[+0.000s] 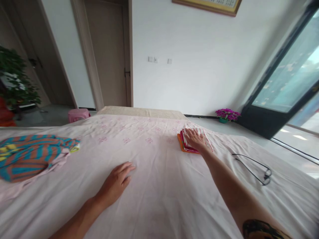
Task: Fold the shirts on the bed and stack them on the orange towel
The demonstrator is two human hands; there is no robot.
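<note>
On the right, a small stack of folded cloths (188, 148) lies on a pale flowered sheet (149, 166). White with red stripes is the top cloth; red and orange edges show beneath it. My right hand (195, 138) rests flat on this stack with its fingers stretched out. Nearer the middle, my left hand (119, 179) lies on or just over the sheet, fingers extended and holding nothing. Left of it sits a loose heap of orange and teal striped cloth (37, 156), with a pink cloth (58, 161) partly under it.
Black-framed glasses (266, 176) lie on the sheet beside my right forearm. Beyond the sheet are a pink stool (78, 115), a pot of purple flowers (227, 114) and a leafy plant (15, 76). A closed door (107, 53) stands behind, and a glass door (286, 79) is at right.
</note>
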